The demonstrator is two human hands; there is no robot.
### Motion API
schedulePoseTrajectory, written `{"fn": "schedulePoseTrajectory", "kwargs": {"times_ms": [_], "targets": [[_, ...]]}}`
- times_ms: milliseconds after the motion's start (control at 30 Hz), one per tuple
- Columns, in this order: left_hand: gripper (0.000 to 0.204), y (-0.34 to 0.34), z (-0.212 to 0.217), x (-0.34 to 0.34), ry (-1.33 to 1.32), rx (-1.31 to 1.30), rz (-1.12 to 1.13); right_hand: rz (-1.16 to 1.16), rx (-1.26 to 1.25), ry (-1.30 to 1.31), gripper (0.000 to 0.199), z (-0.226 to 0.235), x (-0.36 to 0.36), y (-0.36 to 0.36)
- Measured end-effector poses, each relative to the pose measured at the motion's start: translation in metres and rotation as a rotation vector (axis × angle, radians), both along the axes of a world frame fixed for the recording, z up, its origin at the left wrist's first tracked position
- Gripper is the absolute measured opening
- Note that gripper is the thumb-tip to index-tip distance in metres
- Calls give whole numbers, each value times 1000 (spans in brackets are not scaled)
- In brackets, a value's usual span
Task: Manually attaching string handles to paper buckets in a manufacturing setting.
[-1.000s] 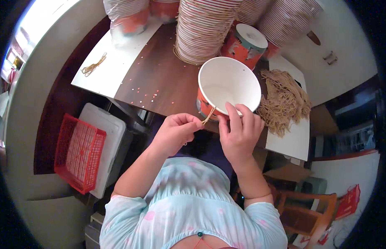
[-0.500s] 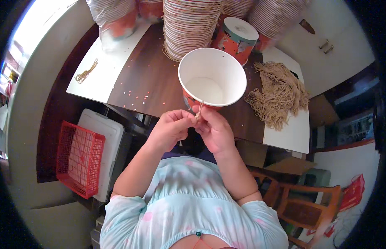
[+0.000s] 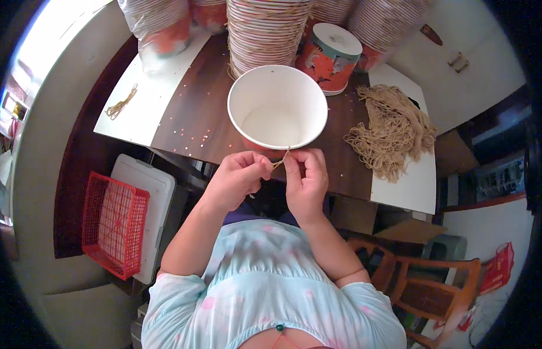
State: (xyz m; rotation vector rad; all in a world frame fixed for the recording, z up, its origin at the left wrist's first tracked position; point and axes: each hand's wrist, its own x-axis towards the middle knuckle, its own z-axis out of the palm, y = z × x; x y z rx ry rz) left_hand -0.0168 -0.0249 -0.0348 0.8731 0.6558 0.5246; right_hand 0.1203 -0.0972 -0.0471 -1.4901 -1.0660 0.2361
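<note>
A short tan string (image 3: 278, 161) is pinched between the fingertips of both hands at the near rim of a white paper bucket (image 3: 277, 107), which sits open on a dark wooden table (image 3: 195, 116) at about the twelve o'clock position from the person's chest. The left hand (image 3: 239, 179) is closed on one end of the string at its nine o'clock side; the right hand (image 3: 306, 177) grips the other end at three o'clock, thumb and forefinger pressed together. The two hands nearly touch, just below the bucket's edge.

At one o'clock from the bucket stands an upturned orange-patterned bucket (image 3: 330, 58) with a white base. At twelve o'clock rises a tall stack of nested buckets (image 3: 265, 32), with more stacks on either side, one wrapped in clear plastic (image 3: 160, 29). At three o'clock lies a loose heap of tan strings (image 3: 390, 131), partly on a white sheet (image 3: 408, 186). A small bundle of strings (image 3: 121, 103) rests on another white sheet at nine o'clock. Below the table's left edge, at eight o'clock, sits a red plastic basket (image 3: 114, 224) against a white box (image 3: 151, 203). A wooden chair (image 3: 431, 288) stands at four o'clock.
</note>
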Motion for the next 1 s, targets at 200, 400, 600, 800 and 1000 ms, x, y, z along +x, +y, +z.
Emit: {"fn": "schedulePoseTrajectory", "kwargs": {"times_ms": [200,400,600,800,1000], "targets": [[13,-5,0,-3,-51,-76,1,80,-6,110,11,-2,8,-1],[15,-28,8,-14,174,240,-41,67,31,-84,14,6,8,-19],[12,-44,51,-20,295,649,-31,238,400,-840,30,16,19,-6],[6,-59,81,-25,149,844,-93,185,476,-768,26,28,32,16],[12,-38,84,-38,231,655,-137,409,345,-801,17,41,66,7]]}}
